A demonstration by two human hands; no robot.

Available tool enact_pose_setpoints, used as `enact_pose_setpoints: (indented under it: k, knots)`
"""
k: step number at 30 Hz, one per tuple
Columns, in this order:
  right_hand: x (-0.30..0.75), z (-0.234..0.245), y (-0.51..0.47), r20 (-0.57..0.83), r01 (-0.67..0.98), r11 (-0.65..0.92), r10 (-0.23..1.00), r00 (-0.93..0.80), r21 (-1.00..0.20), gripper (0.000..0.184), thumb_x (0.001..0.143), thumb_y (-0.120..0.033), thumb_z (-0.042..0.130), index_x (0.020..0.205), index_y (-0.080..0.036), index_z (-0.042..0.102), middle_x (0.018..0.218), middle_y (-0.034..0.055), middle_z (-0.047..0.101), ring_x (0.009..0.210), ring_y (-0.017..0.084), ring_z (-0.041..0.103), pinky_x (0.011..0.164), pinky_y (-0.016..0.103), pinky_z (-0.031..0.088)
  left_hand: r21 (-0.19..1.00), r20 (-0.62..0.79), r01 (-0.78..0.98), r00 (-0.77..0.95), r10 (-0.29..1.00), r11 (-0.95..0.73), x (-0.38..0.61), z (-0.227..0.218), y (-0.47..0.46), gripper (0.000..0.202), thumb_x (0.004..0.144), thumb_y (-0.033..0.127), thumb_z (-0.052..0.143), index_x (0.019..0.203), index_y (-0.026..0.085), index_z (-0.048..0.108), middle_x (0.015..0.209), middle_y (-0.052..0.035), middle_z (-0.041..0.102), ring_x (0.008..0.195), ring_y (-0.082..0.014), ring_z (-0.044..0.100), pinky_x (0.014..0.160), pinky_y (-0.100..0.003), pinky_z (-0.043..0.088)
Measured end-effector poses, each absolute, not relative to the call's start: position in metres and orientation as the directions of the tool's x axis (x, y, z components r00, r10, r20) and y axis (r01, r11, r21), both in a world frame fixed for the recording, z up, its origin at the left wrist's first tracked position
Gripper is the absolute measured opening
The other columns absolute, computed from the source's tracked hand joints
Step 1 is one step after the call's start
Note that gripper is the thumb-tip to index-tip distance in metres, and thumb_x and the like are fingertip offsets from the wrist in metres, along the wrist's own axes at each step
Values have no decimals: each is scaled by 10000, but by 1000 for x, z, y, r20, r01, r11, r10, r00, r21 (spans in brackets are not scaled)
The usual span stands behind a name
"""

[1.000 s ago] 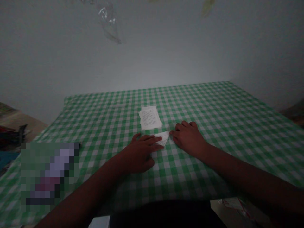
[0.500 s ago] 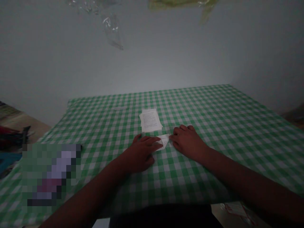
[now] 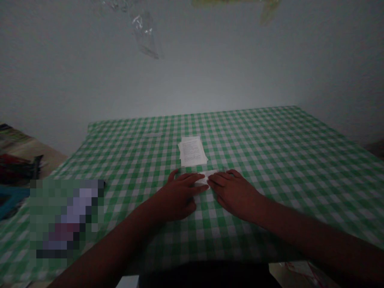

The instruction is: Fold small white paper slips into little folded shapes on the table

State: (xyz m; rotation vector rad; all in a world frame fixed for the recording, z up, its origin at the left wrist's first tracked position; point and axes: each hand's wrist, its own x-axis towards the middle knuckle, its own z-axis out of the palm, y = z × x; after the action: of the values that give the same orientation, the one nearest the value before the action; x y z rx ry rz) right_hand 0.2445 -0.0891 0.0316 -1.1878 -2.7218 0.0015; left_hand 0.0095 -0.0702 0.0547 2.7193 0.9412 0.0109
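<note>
Folded white paper (image 3: 207,177) is pinned flat, ungripped, by the open left hand (image 3: 177,197) and open right hand (image 3: 235,196) on green gingham cloth (image 3: 270,160), just below stacked printed sheets (image 3: 192,151)

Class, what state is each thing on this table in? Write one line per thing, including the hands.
left hand: open, palm down, fingers resting on the folded paper
right hand: open, palm down, fingers against the folded paper's right end
folded white paper: folded narrow, lying flat, partly under the fingers
printed paper sheets: stacked slightly unevenly, lying flat, untouched
green-and-white gingham tablecloth: spread over the table
</note>
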Motion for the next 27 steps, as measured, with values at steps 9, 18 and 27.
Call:
enact_pose_setpoints:
  k: [9,18,27]
  knots:
    - [244,28,-93,176,731,671,740,-649,-126,381,926,-203,466,1287,-137,572,1334,113,584,1225,270,506,1050,478,354,232,-101,607,793,601,-761,11,55,-73,693,761,155,517,1418,352,418,1568,-52,306,1396,-336,341,1094,-715,112]
    - [244,31,-93,177,733,667,743,-645,-132,383,929,-201,469,1293,-138,569,1324,116,589,1226,263,508,1050,467,368,215,-118,603,797,592,-768,12,58,-77,652,778,160,518,1401,332,439,1567,-89,307,1417,-338,313,1090,-704,129]
    - [245,30,-91,190,717,686,725,-662,-125,366,917,-183,481,1260,-115,588,1301,119,600,1195,266,526,1037,459,395,202,-124,623,782,611,-756,15,59,-77,725,764,170,518,1449,354,367,1562,-59,317,1405,-321,325,1106,-666,153]
